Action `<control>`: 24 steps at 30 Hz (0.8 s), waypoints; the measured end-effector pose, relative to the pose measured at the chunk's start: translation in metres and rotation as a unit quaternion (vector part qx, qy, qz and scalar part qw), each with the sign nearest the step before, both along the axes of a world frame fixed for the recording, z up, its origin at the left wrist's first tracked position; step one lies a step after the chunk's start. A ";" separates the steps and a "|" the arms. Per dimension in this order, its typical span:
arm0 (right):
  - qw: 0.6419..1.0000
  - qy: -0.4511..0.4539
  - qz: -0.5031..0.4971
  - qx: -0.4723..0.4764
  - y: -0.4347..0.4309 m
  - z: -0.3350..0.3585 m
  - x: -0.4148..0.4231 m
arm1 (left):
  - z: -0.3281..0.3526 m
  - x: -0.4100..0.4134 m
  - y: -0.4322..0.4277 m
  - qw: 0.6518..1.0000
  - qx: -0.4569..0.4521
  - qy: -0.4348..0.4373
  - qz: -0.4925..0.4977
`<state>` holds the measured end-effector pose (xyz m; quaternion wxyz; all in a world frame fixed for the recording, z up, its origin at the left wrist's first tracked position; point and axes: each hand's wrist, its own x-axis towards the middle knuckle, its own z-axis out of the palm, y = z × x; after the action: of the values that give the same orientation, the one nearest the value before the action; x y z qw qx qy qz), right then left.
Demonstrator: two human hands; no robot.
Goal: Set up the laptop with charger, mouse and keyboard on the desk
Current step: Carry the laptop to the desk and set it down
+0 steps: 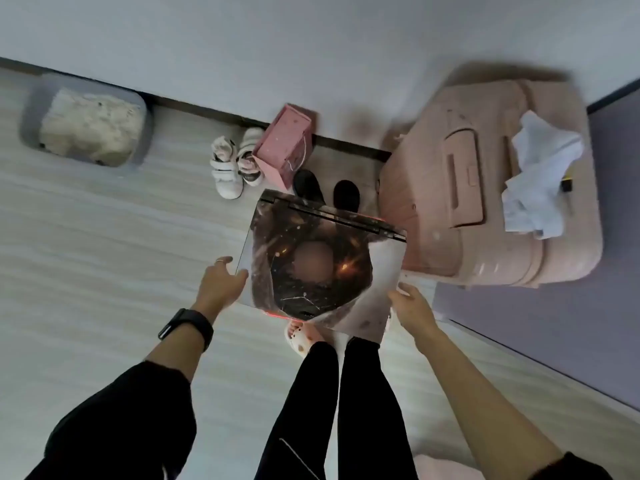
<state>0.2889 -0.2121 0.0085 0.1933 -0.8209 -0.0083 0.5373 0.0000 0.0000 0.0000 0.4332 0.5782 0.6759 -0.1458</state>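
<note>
Head view: the closed laptop [322,268] is held off the floor between both hands. The left hand [221,282] grips its left edge and the right hand [412,303] grips its near right corner. Far left of the grip, one grey tub [30,126] holds a cream bundle [90,129]. Beyond the grip stand one pink gift bag [284,147], two white shoes [235,161] and two black shoes [308,185]. To its right, one shut pink suitcase [450,188] carries a white cloth [540,174]. All stand on a pale wood floor [104,254].

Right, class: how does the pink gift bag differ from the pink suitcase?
The gift bag is small and deeper pink; the suitcase is far bulkier and paler. The gift bag sits beside white sneakers; the suitcase carries crumpled white cloth. Both are pink, near the wall.
</note>
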 end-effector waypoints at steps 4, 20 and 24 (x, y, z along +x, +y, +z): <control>0.999 -0.002 -0.032 -0.020 0.016 -0.052 0.010 | -0.040 0.009 0.028 1.000 -0.001 -0.007 0.009; 0.985 0.049 -0.164 0.013 -0.011 -0.041 -0.005 | -0.053 -0.009 0.003 0.957 -0.089 -0.153 0.228; 0.990 0.053 -0.131 0.022 -0.024 0.006 -0.016 | 0.000 -0.045 -0.032 0.938 -0.119 -0.168 0.279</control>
<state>0.2724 -0.2357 0.0149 0.2803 -0.7808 0.0972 0.5499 -0.0449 -0.0318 -0.0001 0.6295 0.3271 0.7048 0.0010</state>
